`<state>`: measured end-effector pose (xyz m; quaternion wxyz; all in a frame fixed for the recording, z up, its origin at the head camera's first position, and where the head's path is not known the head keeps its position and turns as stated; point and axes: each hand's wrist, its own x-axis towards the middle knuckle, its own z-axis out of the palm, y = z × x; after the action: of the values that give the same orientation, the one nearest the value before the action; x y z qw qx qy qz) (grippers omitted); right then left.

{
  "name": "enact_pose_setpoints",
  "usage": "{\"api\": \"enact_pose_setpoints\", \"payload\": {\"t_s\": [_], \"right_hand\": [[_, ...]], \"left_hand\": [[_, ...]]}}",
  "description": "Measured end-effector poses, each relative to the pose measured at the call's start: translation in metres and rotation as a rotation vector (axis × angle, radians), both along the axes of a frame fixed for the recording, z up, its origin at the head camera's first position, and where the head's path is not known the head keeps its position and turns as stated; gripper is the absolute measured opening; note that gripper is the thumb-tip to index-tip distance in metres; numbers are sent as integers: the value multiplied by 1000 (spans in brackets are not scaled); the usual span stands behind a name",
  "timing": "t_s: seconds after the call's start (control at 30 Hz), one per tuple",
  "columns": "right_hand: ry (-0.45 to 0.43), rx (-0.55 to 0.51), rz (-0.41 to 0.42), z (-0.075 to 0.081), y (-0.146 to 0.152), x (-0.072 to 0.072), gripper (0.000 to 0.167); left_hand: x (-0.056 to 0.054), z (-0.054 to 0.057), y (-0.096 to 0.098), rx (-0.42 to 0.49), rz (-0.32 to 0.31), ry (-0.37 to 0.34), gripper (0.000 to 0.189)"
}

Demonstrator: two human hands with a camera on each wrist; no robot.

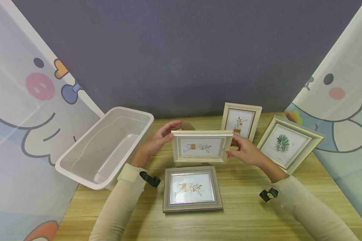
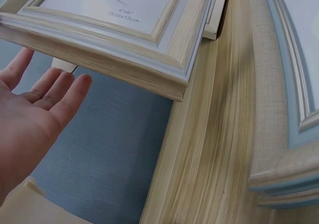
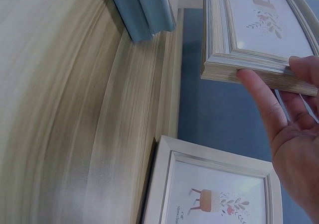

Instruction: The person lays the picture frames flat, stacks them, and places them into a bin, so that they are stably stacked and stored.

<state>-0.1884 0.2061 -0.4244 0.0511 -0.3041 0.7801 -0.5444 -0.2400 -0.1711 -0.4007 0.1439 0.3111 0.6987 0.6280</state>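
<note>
Dark grey wall (image 1: 181, 60) rises behind the back edge of the pale wood-grain tabletop (image 1: 253, 214). Between that edge's middle and a grey-beige rectangular frame (image 1: 193, 188) lying flat, a cream rectangular picture frame with a floral print (image 1: 202, 147) is held roughly upright. Right hand (image 1: 245, 150) pinches its right end, thumb in front; left hand (image 1: 157, 140) has fingers loosely extended, thumb at the left end. It looks light and rigid; its clear pane is probably slick and breakable, so the side mouldings seem the safest hold.

Four picture frames (image 1: 202, 146) (image 1: 193, 188) (image 1: 240, 121) (image 1: 286, 145); one tub (image 1: 104, 144), one wooden tabletop (image 1: 244, 214); two hands (image 1: 157, 139) (image 1: 245, 152), two sleeves (image 1: 117, 204) (image 1: 313, 209), two black wrist devices (image 1: 151, 179) (image 1: 268, 194); two cartoon-printed side panels (image 1: 15, 87) (image 1: 344, 67), one dark back panel (image 1: 184, 57)
</note>
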Motion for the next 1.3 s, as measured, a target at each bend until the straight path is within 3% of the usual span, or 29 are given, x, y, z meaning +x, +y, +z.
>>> {"api": "enact_pose_setpoints", "payload": {"t_s": [0.2,0.5,1.3], "right_hand": [[-13,8,-1,2,0,1,51],[-28,22,-6,-1,1,0,51],[-31,-11,-10,-7,1,1,51]], "left_hand": [[2,0,-1,-34,60,-1,93],[9,3,1,-75,200,-12,49],[21,11,14,-110,411,46,35]]}}
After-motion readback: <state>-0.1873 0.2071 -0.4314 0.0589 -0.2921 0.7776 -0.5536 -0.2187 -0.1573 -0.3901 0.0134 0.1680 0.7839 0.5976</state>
